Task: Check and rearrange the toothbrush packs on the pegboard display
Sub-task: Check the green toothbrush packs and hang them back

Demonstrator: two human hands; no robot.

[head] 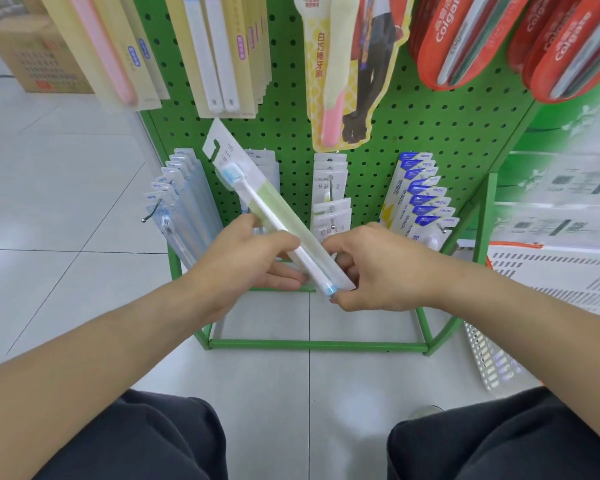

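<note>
Toothbrush pack is held diagonally before the green pegboard: its lower end is pinched by the right hand, its middle by the left hand (hang-hole end up-left, off any peg).

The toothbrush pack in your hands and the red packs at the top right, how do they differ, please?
The held toothbrush pack is clear with a white and green card; the red packs are red. It is off the pegboard, gripped by the left hand and right hand; they hang. Both are long and slim.
</note>
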